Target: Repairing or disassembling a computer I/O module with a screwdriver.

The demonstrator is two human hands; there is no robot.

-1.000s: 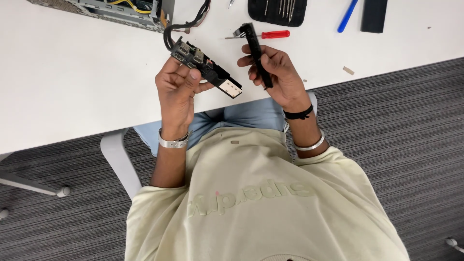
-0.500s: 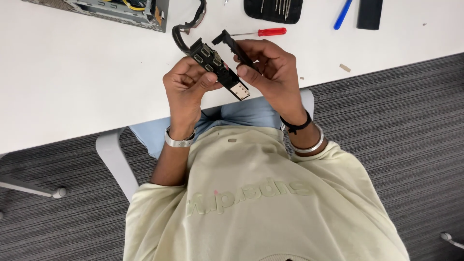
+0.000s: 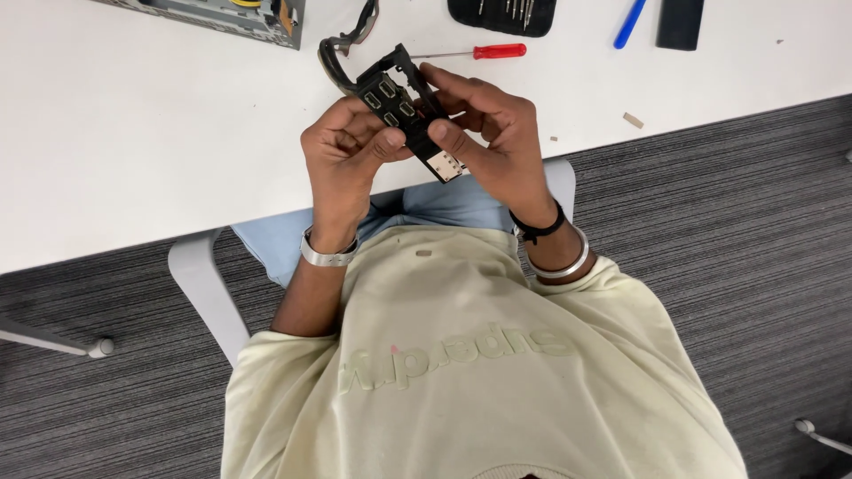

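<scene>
A black port panel (image 3: pixel 404 111) with several small sockets and a pale metal end is held above the white table's (image 3: pixel 160 133) front edge. A black cable (image 3: pixel 342 49) runs from its far end toward the back. My left hand (image 3: pixel 342 151) grips the panel from the left side, thumb on its face. From the right, my right hand (image 3: pixel 488 142) presses a black bracket piece (image 3: pixel 408 62) against the panel, thumb near the metal end. Both wrists wear silver bangles.
A red-handled screwdriver (image 3: pixel 484 51) lies just beyond the hands. A black tool pouch (image 3: pixel 501 13), a blue pen (image 3: pixel 628 22) and a black slab (image 3: pixel 681 22) sit at the back. An open computer case (image 3: pixel 240 13) is back left. A grey chair arm (image 3: pixel 200 284) shows below.
My right hand has brought the black bracket piece from apart on the right over onto the panel. Both hands now hold the parts together.
</scene>
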